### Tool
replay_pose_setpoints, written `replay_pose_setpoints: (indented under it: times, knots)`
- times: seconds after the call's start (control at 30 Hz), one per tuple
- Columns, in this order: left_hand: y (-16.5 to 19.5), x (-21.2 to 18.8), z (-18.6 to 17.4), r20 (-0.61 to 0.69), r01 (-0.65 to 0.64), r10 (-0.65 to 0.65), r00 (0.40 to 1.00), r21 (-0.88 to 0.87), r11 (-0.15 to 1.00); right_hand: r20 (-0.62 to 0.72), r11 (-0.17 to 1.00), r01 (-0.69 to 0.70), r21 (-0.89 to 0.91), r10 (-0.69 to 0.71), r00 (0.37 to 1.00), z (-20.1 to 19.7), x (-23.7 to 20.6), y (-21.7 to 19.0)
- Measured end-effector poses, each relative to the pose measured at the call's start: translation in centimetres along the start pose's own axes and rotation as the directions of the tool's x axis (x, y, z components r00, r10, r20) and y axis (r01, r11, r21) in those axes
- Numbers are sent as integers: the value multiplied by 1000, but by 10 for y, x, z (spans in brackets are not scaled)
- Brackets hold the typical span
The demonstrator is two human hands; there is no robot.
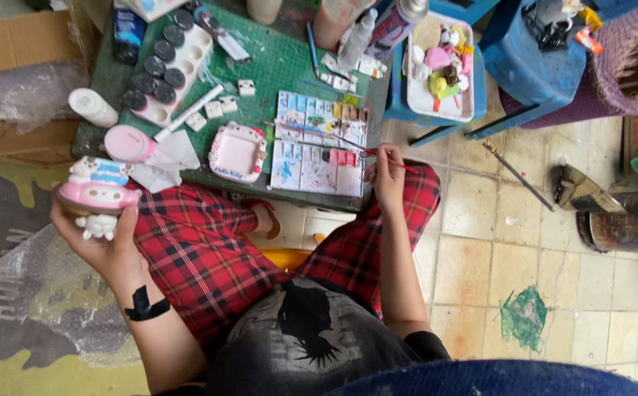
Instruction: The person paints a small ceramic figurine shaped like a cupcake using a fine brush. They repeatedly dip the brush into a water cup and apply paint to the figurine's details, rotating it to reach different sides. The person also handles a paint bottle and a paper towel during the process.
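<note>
While seated | left hand (106,238) cups figurine (99,192) | right hand (388,176) pinches paintbrush (348,141)

Person in red tartan and a dark printed top

Red, black and white plaid trousers (209,249) cover both legs; just below them sits a grey-black shirt (311,337) with a black bird-like print, short-sleeved, and left of the trousers a black band (145,306) wraps the wrist.

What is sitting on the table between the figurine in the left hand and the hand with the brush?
In the head view, a pink-rimmed cat-shaped tray and paint-smeared tile palette lie between figurine and right hand.
</note>
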State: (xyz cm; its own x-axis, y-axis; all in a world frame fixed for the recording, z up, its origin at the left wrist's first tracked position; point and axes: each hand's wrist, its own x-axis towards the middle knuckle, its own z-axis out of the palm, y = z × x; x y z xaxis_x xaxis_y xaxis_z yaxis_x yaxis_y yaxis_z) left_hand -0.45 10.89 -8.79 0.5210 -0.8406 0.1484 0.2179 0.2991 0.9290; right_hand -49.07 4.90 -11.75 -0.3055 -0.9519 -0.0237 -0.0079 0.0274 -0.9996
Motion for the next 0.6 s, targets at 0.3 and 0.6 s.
replay_pose_setpoints:
  times: [0.3,0.6]
  knots:
    - [30,0,46,331,-71,7,943,181,981,49,972,148,-183,-142,989,13,-19,8]
    - [28,-4,90,408,-62,-17,913,180,982,-12,922,67,-381,-78,997,49,-12,-1]
